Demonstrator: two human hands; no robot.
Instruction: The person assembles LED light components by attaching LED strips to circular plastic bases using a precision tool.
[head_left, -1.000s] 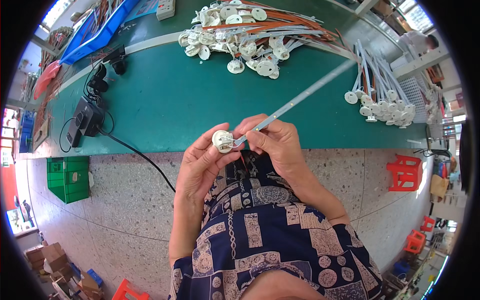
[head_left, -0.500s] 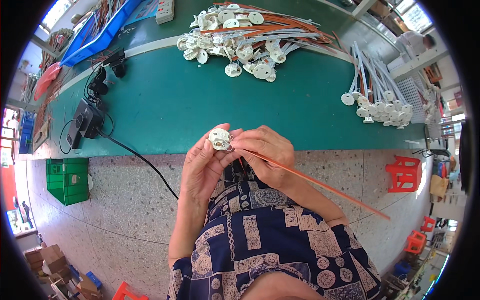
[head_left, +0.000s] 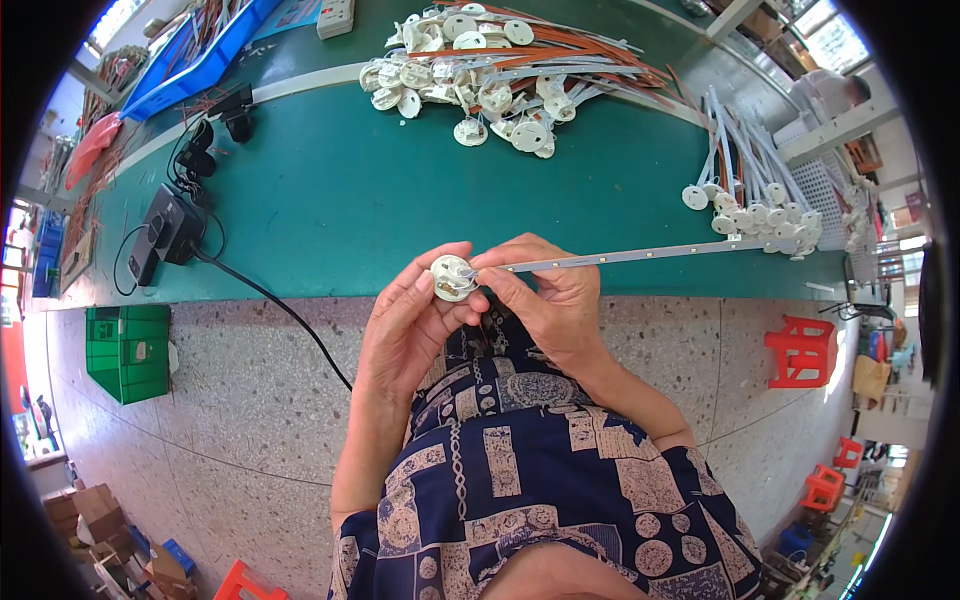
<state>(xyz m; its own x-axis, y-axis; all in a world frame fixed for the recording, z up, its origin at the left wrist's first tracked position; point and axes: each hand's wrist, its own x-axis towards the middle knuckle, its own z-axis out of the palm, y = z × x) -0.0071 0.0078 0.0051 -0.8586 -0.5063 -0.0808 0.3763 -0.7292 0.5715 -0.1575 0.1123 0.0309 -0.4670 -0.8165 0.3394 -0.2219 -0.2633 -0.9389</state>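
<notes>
Green worktop (head_left: 300,220), two disc piles (head_left: 470,132), far and right; over its near edge, left hand (head_left: 400,335) finger-pinches one round white disc (head_left: 452,280), right hand (head_left: 560,305) finger-pinches one straight, pale, dotted strip (head_left: 670,252).

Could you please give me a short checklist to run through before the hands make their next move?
1. Left hand holding the round white piece: ok.
2. Right hand pinching the narrow strip near the end by that piece: ok.
3. Strip's pale face, with its small yellowish squares, turned to the camera: ok.
4. Thin wires at the round white piece firmly joined to the strip: cannot tell, too small and partly hidden by fingers.
5. Strip's far end off the right-hand pile: cannot tell, they meet in this view.
6. Large heap at the back apart from both hands: ok.
</notes>
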